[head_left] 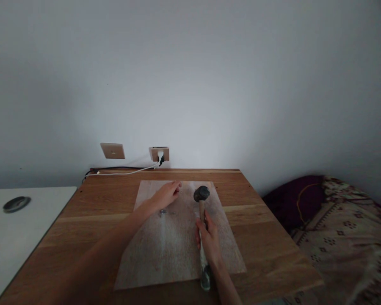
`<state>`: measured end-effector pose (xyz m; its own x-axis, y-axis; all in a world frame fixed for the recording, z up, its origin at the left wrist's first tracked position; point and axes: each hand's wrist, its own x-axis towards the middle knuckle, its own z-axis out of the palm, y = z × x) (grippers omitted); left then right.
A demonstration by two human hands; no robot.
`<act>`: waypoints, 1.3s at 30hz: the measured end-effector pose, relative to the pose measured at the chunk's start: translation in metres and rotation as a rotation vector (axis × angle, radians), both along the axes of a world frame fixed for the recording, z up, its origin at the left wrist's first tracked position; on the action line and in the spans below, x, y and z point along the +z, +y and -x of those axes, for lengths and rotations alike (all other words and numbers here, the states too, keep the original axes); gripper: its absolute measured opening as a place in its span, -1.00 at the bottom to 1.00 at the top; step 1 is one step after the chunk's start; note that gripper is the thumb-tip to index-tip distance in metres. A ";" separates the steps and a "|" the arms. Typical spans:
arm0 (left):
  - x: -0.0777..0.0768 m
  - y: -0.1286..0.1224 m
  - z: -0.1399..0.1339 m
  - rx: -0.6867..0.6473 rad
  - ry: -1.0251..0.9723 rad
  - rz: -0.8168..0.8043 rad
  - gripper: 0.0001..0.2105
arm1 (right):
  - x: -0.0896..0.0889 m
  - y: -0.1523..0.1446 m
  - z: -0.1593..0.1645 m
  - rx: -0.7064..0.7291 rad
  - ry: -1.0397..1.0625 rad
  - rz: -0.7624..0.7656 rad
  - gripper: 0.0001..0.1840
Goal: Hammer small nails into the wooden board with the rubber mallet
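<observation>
Black-headed, long-handled mallet is gripped in the right hand before a plain white wall. Below spreads a brown wooden table, patterned beige cloth at its right, a greyish rectangular board lying under the mallet. The left hand is curled near the board's far edge, contents unclear; a small shiny metal piece lies beside that forearm.

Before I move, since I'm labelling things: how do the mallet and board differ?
The mallet has a dark, rounded head on a narrow handle; the board is a broad, flat, paler sheet. The mallet is held in the right grip; the board lies on the table. Both look stained.
</observation>
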<state>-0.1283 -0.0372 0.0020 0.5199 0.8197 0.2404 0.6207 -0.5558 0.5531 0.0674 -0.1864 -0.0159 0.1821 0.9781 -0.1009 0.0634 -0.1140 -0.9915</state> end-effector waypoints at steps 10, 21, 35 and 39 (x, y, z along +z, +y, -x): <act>0.003 0.015 -0.014 -0.064 0.238 -0.105 -0.76 | 0.003 -0.001 0.001 -0.003 0.006 0.023 -0.39; -0.013 0.017 -0.020 0.047 -0.187 0.043 -0.76 | 0.002 -0.001 0.001 0.015 0.009 0.013 -0.35; -0.031 0.013 -0.019 0.179 -0.290 0.097 -0.72 | 0.010 0.016 0.004 0.119 -0.047 0.009 -0.41; -0.033 0.012 -0.019 0.194 -0.286 0.089 -0.68 | 0.015 0.029 0.007 0.135 -0.064 -0.008 -0.47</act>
